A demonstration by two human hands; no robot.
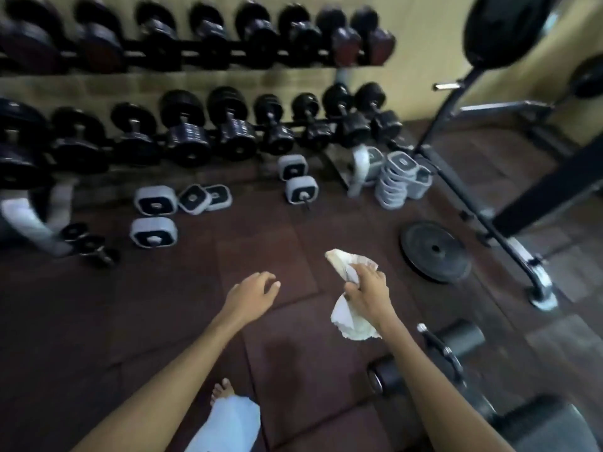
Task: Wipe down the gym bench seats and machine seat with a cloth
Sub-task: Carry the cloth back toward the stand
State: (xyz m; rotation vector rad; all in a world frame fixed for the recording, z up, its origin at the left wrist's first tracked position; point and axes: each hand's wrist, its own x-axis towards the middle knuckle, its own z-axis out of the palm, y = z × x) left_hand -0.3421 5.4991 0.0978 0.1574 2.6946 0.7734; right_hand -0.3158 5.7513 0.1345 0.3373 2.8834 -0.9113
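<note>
We judge this a moment between seats, with no pad under the cloth point(350, 321): our right hand point(368, 295) grips it bunched, one tail sticking up past the fingers and another hanging below the wrist, in the air above the rubber floor point(182, 321). Our left hand point(253, 291) holds nothing, its fingers loosely curled. The nearest padding we can make out is the bench seat point(541, 425) at the floor's near right corner, two foam rollers point(465, 336) at its far end; a slanted dark pad point(548, 194) stands toward the far right. Next, we think, the cloth must swing right and down, spread flat on that seat. A weight plate point(435, 251) lies on the floor between them.
</note>
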